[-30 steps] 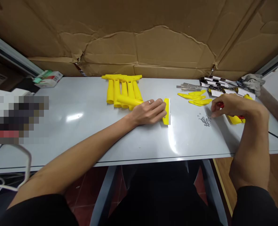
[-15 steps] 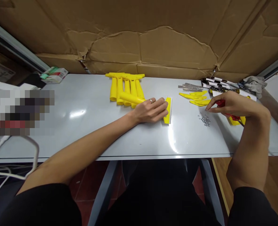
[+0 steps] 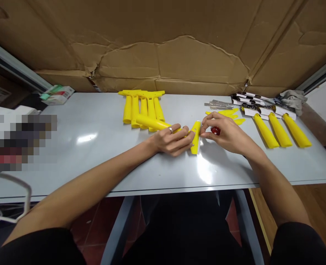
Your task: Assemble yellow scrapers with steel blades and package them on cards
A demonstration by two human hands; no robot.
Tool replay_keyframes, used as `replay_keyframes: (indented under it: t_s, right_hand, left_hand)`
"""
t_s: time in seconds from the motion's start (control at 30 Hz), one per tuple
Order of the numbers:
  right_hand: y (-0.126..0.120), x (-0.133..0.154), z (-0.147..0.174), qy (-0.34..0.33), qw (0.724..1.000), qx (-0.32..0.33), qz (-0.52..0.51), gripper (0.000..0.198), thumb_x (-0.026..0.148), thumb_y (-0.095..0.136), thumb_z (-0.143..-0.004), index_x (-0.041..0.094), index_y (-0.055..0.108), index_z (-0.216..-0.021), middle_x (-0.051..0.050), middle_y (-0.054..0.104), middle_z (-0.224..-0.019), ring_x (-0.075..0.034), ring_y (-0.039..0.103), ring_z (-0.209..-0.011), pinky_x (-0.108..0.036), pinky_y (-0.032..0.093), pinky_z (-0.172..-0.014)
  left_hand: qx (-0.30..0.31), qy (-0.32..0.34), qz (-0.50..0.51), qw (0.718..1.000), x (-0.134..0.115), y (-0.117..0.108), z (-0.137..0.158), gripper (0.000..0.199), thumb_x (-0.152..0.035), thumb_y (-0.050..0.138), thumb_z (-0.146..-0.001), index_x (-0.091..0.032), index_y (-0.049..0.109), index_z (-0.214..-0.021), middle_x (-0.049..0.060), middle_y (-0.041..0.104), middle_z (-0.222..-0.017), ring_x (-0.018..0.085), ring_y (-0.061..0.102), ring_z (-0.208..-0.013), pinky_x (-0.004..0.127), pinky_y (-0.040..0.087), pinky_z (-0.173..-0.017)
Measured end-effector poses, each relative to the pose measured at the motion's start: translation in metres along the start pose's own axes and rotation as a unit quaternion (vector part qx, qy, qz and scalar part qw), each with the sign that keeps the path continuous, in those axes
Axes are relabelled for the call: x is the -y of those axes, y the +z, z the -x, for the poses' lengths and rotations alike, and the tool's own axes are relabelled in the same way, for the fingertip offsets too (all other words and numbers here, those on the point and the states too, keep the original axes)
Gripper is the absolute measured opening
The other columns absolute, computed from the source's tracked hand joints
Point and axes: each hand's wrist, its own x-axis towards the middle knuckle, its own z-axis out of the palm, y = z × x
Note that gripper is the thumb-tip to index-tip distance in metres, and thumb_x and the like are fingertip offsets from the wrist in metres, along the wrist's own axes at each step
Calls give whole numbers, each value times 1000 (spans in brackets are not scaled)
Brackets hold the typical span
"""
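Note:
My left hand [image 3: 174,141] is wrapped round the neck of a yellow scraper [image 3: 149,122], which lies on its side with its handle pointing left. Its wide head [image 3: 195,141] shows past my knuckles, with a thin blade along the right edge and a small metal screw near the lower end. My right hand [image 3: 220,132] is at the blade side, thumb and index finger close together by the head. A red screwdriver handle [image 3: 215,130] sits in its palm; the shaft is hidden. Anything tiny between the fingertips cannot be made out.
Several yellow scrapers [image 3: 143,106] lie in a row at the back. Behind my right hand are yellow head pieces [image 3: 230,112] and metal blades [image 3: 219,105]. Yellow handles with labels [image 3: 280,134] lie on the right, near a grey cloth [image 3: 292,101]. A cardboard wall [image 3: 130,62] stands behind.
My right hand has moved left from above the loose screws to the scraper's head, keeping the red screwdriver. My left hand stays on the scraper. The screws are now hidden behind my right hand.

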Motion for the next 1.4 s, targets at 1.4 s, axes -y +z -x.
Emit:
replay_keyframes:
  t_s: [1.4]
  right_hand:
    - [-7,3,5,15,993,-60,102,28,33,55,-100,21,79,-111,-6,72,-94,-12,57,-72,-29,40,-72]
  left_hand:
    - [27,-31,-10,999,1,2,2,16,-13,66,-95,-17,69,-79,6,74,-93,17,68,-76,32,51,-58]
